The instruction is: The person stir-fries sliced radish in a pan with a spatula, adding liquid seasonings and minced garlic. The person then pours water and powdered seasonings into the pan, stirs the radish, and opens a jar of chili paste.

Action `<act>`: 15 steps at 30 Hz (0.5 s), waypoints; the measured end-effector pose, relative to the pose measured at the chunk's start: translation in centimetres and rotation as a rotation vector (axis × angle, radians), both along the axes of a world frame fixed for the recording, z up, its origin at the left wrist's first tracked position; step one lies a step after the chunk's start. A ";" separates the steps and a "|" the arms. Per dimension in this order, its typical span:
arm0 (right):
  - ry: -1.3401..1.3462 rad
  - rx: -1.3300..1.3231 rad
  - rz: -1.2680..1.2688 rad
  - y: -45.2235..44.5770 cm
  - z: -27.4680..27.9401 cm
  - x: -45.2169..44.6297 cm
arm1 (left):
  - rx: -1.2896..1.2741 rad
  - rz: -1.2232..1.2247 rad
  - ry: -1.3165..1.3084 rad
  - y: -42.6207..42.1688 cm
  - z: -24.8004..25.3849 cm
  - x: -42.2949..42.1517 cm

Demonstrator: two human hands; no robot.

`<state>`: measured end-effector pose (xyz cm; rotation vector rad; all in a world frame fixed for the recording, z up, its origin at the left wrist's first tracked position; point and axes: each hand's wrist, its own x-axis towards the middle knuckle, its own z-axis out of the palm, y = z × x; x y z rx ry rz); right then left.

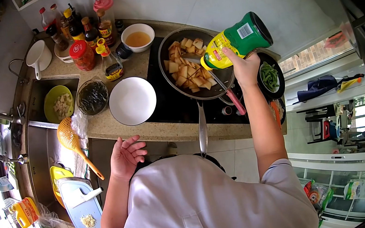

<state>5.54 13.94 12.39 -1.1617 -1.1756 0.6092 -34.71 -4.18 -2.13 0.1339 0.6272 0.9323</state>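
Observation:
My right hand (246, 68) grips a green and yellow seasoning bottle (234, 40). The bottle is tilted, its yellow mouth low over the frying pan (166, 82). Browned, flat-cut food pieces (188, 69) lie in the pan, and whether anything falls from the bottle cannot be made out. A turner with a pink handle (236, 102) rests in the pan, the handle sticking out over the near rim. In front of the counter, my left hand (126, 155) is held palm up with loosely spread fingers and holds nothing. Nearest to it stands a white bowl (132, 101).
Sauce bottles (90, 31) and a red-lidded jar (82, 55) stand behind a bowl of dark strips (92, 97). A bowl of brownish liquid (138, 37) sits beside the stove, green beans (269, 76) to the right. Left are the sink (36, 95), an orange strainer (67, 132) and a cutting board (73, 194).

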 end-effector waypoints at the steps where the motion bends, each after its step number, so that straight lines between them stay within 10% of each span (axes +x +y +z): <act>1: -0.007 0.002 -0.005 0.0 0.0 0.0 | 0.000 0.000 0.001 0.0 0.0 0.0; 10: 0.110 -0.034 -0.067 -1.3 1.4 0.1 | 0.018 -0.061 0.159 1.9 2.6 2.0; 15: 0.533 -0.040 0.126 -4.6 3.3 0.0 | 0.510 0.071 0.475 10.4 7.3 11.1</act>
